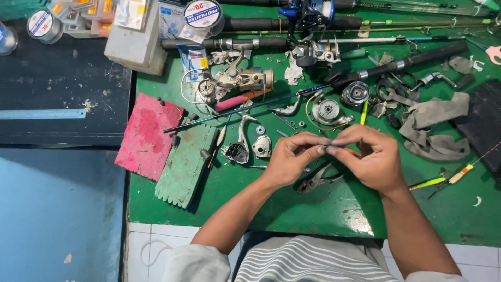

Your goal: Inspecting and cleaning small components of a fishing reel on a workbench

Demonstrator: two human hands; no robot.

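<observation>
My left hand (293, 156) and my right hand (369, 156) meet over the green worktable (292, 209), fingertips pinched together on a small metal reel part (327, 148) that is mostly hidden between them. Pliers (316, 180) lie on the table just under the hands. To the left of my left hand lie a silver reel side plate (262, 146) and a black reel body piece (237, 152). Beyond the hands sit a round reel rotor (327, 110) and a spool (356, 93).
Fishing rods (396, 65) and a partly stripped spinning reel (241, 78) lie across the back. A pink cloth (146, 136) and a green cloth (185, 164) lie at the left, a grey rag (436, 128) at the right. Line spools (202, 13) and boxes stand far left.
</observation>
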